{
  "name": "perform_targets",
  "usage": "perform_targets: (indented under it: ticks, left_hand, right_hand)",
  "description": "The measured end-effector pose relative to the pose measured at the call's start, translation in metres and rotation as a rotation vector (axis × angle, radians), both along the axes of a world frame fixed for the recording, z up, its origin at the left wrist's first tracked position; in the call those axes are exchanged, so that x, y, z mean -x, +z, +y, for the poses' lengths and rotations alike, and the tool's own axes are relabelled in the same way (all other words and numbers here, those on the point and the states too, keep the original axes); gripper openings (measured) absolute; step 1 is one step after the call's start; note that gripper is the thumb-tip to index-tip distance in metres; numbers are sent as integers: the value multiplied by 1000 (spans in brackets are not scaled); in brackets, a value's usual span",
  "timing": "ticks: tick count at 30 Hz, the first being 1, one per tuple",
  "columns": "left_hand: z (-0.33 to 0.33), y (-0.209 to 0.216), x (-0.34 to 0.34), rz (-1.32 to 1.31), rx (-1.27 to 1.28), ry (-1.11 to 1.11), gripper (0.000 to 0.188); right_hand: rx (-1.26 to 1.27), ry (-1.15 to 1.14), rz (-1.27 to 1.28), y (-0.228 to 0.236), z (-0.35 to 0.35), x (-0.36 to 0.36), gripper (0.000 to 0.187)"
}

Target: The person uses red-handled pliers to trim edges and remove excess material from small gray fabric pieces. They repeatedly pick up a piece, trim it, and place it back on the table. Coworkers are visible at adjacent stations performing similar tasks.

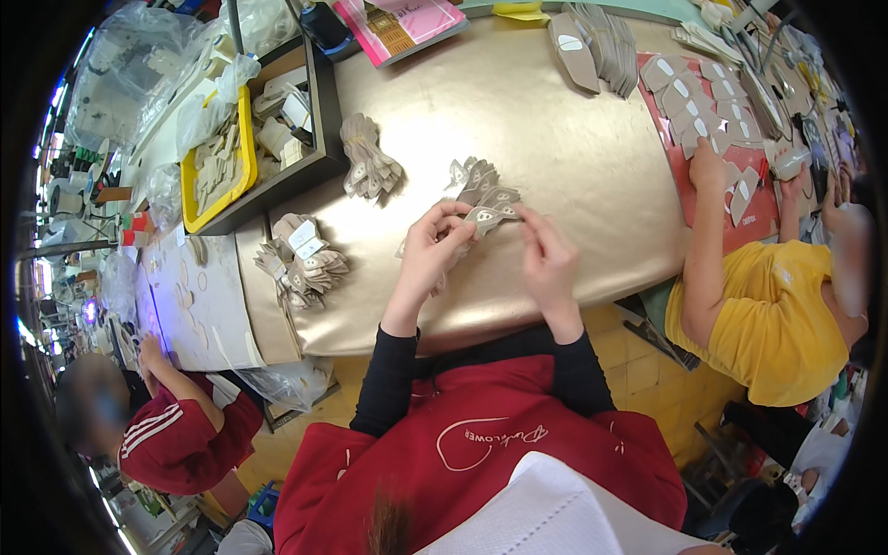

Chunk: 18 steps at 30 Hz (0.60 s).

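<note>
My left hand [433, 248] is closed on a small grey-beige cut piece [490, 218] with pale markings, holding it above the table. The right fingertips of my right hand [550, 257] are pinched together at the right end of that piece; this hand is slightly blurred. Just beyond lies a fanned pile of similar cut pieces [476, 178], partly hidden by the held one. To the left sit a tied bundle of pieces [370, 159] and a nearer bundle [305, 264] with a white label on it.
A gold-coloured table cover [610, 185] lies under my hands. At left stand a dark wooden box [319, 111] and a yellow tray [245, 162] of pieces. Shoe-shaped pieces stand in a stack [601, 55] at the back. Co-workers sit on both sides, one at a red board [749, 222].
</note>
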<state>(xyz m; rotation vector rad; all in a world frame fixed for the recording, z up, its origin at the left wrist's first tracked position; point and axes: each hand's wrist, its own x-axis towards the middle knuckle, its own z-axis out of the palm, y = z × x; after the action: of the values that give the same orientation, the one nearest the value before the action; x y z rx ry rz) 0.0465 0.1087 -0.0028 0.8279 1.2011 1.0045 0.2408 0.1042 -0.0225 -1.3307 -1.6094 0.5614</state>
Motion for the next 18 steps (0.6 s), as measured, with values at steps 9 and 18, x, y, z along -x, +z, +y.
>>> perform_targets:
  ticks: [9,18]
  left_hand:
    - [-6,-10,8,261,-205,-33,21]
    - [-8,24,12,475,-193,-294,18]
  right_hand:
    - [151,-336,38,13,12,-67,33]
    - [228,-6,48,-11,17,-5,26]
